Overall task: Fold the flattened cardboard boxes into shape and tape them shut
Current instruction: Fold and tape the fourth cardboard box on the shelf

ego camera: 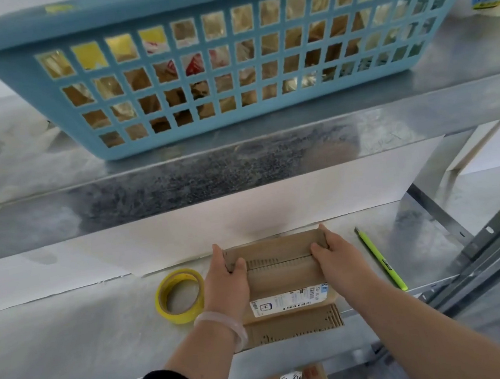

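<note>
Cardboard box [278,267] lengthwise left-right, hands gripping ends

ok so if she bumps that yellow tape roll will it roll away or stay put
The yellow tape roll lies flat on its side on the metal shelf, so it would probably slide rather than roll. It looks thin-walled with a wide hollow core, so it is likely light. The shelf's smooth surface may let it skid easily.

Bright, even light; wide-angle edge warp
</note>
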Motion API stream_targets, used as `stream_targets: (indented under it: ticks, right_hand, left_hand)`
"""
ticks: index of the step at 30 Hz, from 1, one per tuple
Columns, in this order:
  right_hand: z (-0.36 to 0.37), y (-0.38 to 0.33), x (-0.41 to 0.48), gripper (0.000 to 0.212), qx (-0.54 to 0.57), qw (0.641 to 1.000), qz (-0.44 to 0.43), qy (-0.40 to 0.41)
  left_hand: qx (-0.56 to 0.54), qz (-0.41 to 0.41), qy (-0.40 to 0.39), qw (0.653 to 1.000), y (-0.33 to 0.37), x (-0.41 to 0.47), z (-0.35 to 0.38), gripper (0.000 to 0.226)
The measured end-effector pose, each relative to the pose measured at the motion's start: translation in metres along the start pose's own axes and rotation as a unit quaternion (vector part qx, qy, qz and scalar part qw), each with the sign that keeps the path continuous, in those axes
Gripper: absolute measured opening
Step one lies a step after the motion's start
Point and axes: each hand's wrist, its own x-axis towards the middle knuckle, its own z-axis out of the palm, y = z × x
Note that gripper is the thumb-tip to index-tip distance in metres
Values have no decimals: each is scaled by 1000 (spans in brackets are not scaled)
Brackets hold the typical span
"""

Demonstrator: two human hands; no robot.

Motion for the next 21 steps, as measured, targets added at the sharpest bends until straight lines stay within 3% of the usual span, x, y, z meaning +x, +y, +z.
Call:
stream_targets:
  ticks: [4,8,12,18,21]
  right_hand:
    - [-2,3,-4,51,81,996,24,-5]
    - [0,7,2,59,48,997,54,-21]
    - [1,9,8,50,46,998,44,-30]
    - [-5,14,13,55,154,979,113,-77]
    - [-9,10,14,58,159,972,117,-127]
  left_hand:
    - [-80,-13,-8,997,-2,0,-2,57]
    - [-141,-62,-21,988,-2,-4,-4,50]
    - [-154,-101,-38,982,-27,12,-1,89]
    - [-248,-151,-63,955,-23,10,-9,59]
    - [-243,-152,-86,954,-14,7,-10,63]
